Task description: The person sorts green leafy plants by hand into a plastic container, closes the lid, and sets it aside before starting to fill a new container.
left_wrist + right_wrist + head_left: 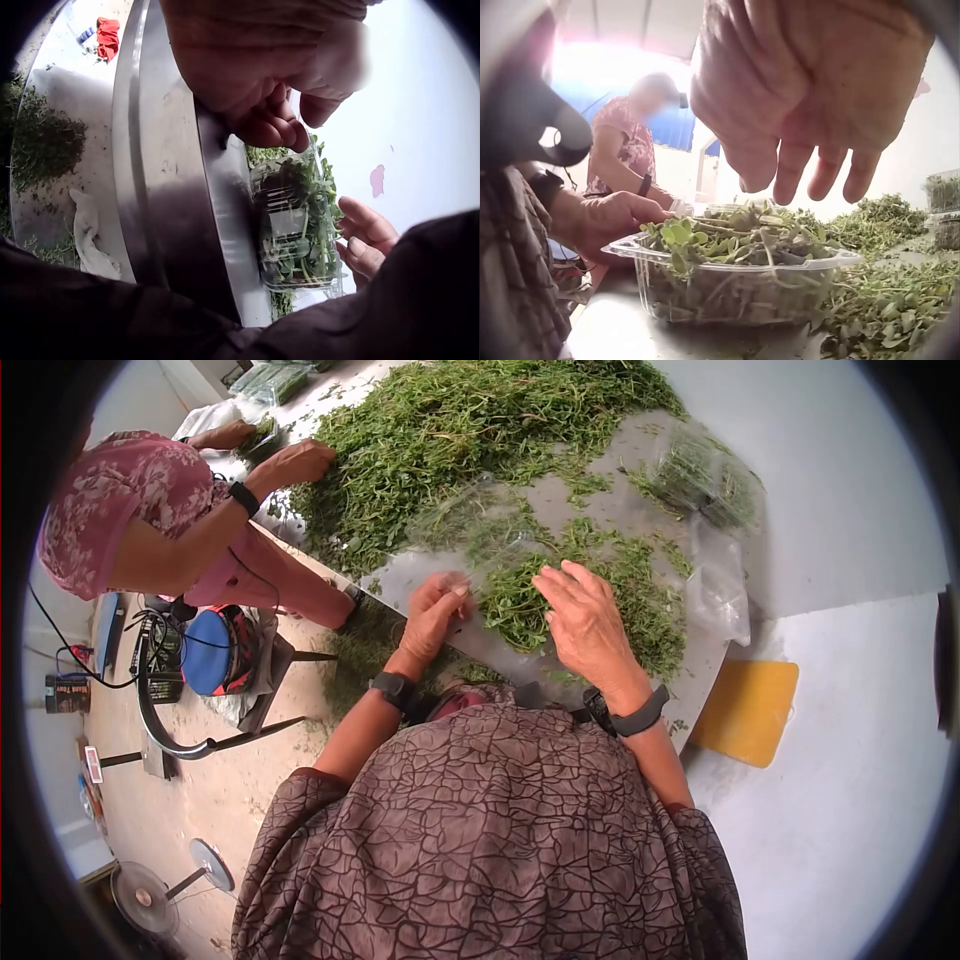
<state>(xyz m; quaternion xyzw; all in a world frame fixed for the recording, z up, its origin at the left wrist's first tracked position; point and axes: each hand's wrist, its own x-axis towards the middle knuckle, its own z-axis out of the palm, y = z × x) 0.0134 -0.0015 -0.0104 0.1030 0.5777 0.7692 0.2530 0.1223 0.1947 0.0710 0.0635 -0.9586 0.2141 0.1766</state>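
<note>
At centre of head view, mid-fill on clear clamshell tray (735, 281) of greens at steel table (520, 660) edge: left hand (432, 618) curled at tray's side, right hand (588, 622) spread flat over it, fingers apart; next prob. needs pressing sprigs down w/ light touch.

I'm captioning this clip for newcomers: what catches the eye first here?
A big heap of green herbs covers the far end of the metal table. Near its edge, the left hand holds a clear plastic container filled with greens, and the right hand hovers open over it.
</note>
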